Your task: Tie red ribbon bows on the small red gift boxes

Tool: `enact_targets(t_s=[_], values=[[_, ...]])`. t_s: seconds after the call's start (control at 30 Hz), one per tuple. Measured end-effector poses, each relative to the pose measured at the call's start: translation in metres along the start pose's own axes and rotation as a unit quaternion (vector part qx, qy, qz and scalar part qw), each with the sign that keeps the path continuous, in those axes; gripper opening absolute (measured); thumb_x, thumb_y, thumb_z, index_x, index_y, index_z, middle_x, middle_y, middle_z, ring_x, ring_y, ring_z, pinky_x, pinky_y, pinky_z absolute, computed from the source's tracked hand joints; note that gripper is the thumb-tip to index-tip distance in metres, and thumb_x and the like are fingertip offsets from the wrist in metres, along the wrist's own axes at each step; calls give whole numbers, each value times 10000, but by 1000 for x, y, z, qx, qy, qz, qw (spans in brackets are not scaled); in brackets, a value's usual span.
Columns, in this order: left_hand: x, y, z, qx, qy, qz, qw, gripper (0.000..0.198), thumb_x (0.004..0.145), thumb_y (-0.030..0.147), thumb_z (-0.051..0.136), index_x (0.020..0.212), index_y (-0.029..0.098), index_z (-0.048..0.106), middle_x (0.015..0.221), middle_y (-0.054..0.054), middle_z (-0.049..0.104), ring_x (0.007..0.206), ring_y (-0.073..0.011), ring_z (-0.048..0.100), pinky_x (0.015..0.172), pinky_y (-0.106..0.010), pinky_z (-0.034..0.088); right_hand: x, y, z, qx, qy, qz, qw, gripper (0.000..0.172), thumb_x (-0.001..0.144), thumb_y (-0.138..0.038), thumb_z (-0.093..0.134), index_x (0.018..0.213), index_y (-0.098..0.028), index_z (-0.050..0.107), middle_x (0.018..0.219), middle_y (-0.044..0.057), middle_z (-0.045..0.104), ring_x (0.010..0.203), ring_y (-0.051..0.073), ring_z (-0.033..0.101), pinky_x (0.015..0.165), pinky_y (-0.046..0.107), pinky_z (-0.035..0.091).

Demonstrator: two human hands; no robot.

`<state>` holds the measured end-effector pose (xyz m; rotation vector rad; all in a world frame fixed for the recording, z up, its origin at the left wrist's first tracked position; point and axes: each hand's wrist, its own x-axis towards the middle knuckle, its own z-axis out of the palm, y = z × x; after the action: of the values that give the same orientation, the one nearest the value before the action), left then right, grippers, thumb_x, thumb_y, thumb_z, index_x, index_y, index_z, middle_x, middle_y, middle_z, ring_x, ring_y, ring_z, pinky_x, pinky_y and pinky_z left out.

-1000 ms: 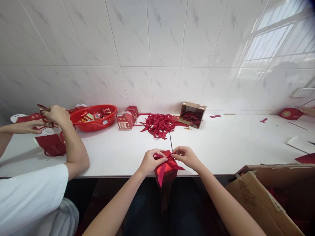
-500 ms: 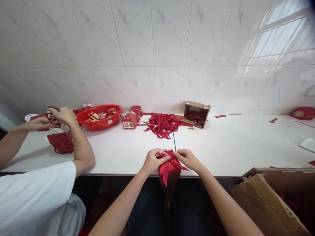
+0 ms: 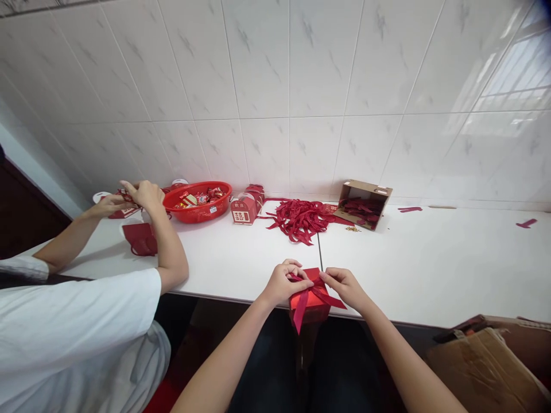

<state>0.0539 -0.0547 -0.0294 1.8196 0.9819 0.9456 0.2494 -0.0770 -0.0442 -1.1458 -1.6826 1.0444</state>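
Note:
A small red gift box (image 3: 312,312) sits at the front edge of the white table, right in front of me. Across its top lies a dark red ribbon bow (image 3: 305,307), its tails hanging over the front and right side. My left hand (image 3: 287,282) pinches the bow's left loop between thumb and fingers. On the other side, my right hand (image 3: 344,287) has its thumb and forefinger closed at the bow's right loop. The fingers partly cover the knot.
A ribbon pile (image 3: 299,221) lies by the wall, beside an open cardboard box (image 3: 364,205) of ribbons. Left stand red printed boxes (image 3: 243,209) and a red basket (image 3: 193,213) of sweets. A co-worker's arms (image 3: 170,244) reach over the table at left. A large carton (image 3: 482,367) stands lower right.
The view has turned left, so everything sits farther right in the picture. Both my hands stay at the bow, with little change in their grip.

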Motion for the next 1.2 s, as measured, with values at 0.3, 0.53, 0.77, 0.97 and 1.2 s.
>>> enact_targets(t_s=[0.3, 0.53, 0.77, 0.97, 1.2], values=[[2, -6, -2, -1, -14, -4, 1000, 168, 632, 301, 754, 681, 151, 695, 893, -66, 599, 851, -180, 598, 741, -273, 477, -3, 0, -5, -48, 14, -15, 999, 468, 820, -543, 453, 536, -182, 366, 545, -38, 284, 541, 95, 279, 510, 240, 257], [3, -7, -3, -23, -20, -1, 1000, 160, 626, 276, 753, 668, 137, 687, 855, -58, 595, 775, -150, 588, 680, -252, 467, -3, 0, -7, -75, 21, -22, 997, 453, 830, -522, 449, 537, -180, 403, 546, -32, 324, 548, 102, 311, 527, 242, 268], [8, -10, -4, -28, -29, 20, 999, 148, 640, 259, 741, 636, 137, 659, 836, -63, 614, 819, -161, 587, 721, -260, 462, -1, -4, -9, -70, 20, -24, 997, 450, 818, -542, 460, 553, -179, 444, 535, -40, 348, 540, 99, 341, 533, 234, 291], [6, -9, -12, -77, -54, 36, 995, 248, 704, 362, 698, 661, 141, 594, 874, -72, 665, 795, -166, 592, 745, -292, 449, 2, -11, -24, -109, -25, 8, 994, 399, 870, -507, 403, 707, -172, 546, 618, -22, 499, 590, 114, 456, 578, 242, 369], [6, -9, -18, -122, -47, 40, 991, 479, 839, 547, 442, 666, 131, 606, 1022, -107, 635, 872, -208, 580, 791, -325, 433, 7, -44, -22, -220, 46, -136, 965, 211, 838, -396, 541, 864, -228, 667, 1067, 77, 559, 1014, 211, 512, 828, 352, 443]])
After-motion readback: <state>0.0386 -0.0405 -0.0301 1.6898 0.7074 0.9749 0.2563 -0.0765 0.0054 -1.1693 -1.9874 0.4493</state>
